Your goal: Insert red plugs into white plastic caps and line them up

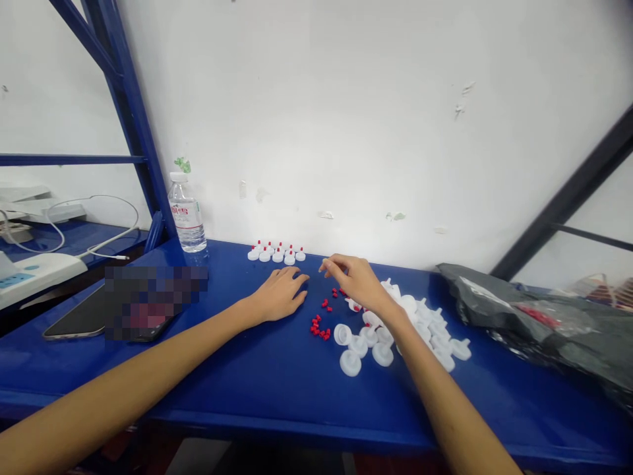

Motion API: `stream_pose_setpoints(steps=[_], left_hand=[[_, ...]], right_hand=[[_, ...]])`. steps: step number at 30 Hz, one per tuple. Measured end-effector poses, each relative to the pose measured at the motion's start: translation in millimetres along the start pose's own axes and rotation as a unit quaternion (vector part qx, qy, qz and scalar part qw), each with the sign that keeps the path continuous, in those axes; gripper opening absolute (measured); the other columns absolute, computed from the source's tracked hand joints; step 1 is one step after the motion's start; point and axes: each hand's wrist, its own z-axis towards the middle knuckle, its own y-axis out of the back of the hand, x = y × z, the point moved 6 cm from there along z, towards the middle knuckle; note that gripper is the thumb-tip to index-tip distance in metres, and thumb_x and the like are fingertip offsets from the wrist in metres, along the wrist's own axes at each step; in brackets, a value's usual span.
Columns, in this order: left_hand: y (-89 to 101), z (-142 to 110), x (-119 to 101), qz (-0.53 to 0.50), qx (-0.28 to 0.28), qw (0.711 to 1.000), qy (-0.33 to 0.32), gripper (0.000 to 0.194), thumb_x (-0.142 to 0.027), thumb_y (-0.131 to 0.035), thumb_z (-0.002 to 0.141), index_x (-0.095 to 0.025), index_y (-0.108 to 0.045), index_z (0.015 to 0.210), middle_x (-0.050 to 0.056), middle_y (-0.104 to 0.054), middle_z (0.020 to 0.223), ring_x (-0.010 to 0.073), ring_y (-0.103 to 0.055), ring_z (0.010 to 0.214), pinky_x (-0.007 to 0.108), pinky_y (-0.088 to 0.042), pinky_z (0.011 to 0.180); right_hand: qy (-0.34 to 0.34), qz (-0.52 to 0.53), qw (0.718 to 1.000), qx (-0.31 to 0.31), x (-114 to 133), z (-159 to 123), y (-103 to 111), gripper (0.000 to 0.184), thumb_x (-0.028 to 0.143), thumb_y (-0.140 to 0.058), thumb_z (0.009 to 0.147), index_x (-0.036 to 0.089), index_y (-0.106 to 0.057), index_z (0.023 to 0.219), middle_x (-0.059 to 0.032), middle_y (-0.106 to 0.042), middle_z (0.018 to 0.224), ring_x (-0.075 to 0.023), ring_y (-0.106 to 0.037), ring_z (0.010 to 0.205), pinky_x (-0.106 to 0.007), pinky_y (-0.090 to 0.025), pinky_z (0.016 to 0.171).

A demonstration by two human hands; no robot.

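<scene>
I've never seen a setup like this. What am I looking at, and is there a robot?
No machine here: just one person's bare hands, seen from a camera worn on their head. The left hand appears to rest on the blue table, fingers spread. The right hand has bent fingers; whether it holds anything is unclear. Near it lie loose red tips and a heap of white caps. Farther back, red-tipped caps stand grouped near a water bottle.

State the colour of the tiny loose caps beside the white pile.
The tiny loose caps are red, seen best in the head view.
</scene>
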Motion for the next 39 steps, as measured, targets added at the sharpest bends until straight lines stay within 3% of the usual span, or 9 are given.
stream_pose_setpoints(steps=[4,9,13,22,29,39], left_hand=[[9.1,-1.4,-21.2,-0.085,-0.029,0.995,-0.037,0.035,-0.031,-0.042,0.099,-0.019,-0.064,0.124,0.011,-0.061,0.116,0.0245,-0.058,0.110,0.038,-0.045,0.097],[4.1,-4.1,-35.3,-0.145,-0.008,0.987,-0.064,0.035,-0.033,-0.047,0.099,-0.024,-0.065,0.128,0.008,-0.061,0.110,0.0218,-0.058,0.105,0.034,-0.046,0.092],[1.6,-3.6,-34.3,-0.151,0.003,0.986,-0.076,0.031,-0.035,-0.050,0.099,-0.025,-0.070,0.121,0.007,-0.062,0.109,0.0207,-0.058,0.103,0.033,-0.046,0.091],[3.0,0.0,-33.3,-0.156,-0.001,0.986,-0.063,0.023,-0.038,-0.057,0.096,-0.027,-0.072,0.110,0.004,-0.064,0.105,0.0208,-0.059,0.101,0.032,-0.045,0.086],[3.9,-0.2,-34.2,-0.160,-0.003,0.985,-0.064,0.019,-0.027,-0.056,0.095,-0.025,-0.073,0.103,0.004,-0.067,0.102,0.0191,-0.061,0.094,0.029,-0.045,0.081],[3.8,0.1,-34.7,-0.159,-0.004,0.985,-0.063,0.016,-0.025,-0.058,0.091,-0.022,-0.072,0.096,0.004,-0.068,0.095,0.0186,-0.063,0.087,0.028,-0.046,0.076]], right_hand=[[-0.040,-0.125,0.991,0.017,-13.6,-3.8,17.5,0.023,0.038,-0.055,0.096,0.023,-0.073,0.093,-0.0015,-0.076,0.087,-0.0172,-0.066,0.074,-0.028,-0.043,0.068],[-0.121,-0.144,0.969,0.160,-39.4,-12.9,20.2,0.027,0.045,-0.070,0.084,0.024,-0.073,0.102,-0.0022,-0.076,0.087,-0.0189,-0.068,0.075,-0.029,-0.045,0.068],[-0.147,-0.163,0.954,0.204,-44.1,-15.7,17.7,0.030,0.048,-0.076,0.077,0.024,-0.074,0.096,-0.0027,-0.076,0.088,-0.0204,-0.068,0.076,-0.028,-0.044,0.063],[-0.130,-0.170,0.956,0.200,-35.9,-14.8,14.3,0.029,0.050,-0.076,0.076,0.024,-0.076,0.092,-0.0030,-0.076,0.094,-0.0190,-0.068,0.078,-0.027,-0.045,0.065],[-0.143,-0.135,0.952,0.233,-38.4,-18.7,14.6,0.021,0.043,-0.079,0.073,0.023,-0.076,0.076,-0.0016,-0.076,0.077,-0.0174,-0.066,0.067,-0.027,-0.044,0.060],[-0.086,-0.133,0.974,0.163,-42.0,-10.8,16.0,0.014,0.036,-0.078,0.078,0.025,-0.074,0.086,0.0005,-0.073,0.082,-0.0163,-0.065,0.071,-0.026,-0.041,0.062]])
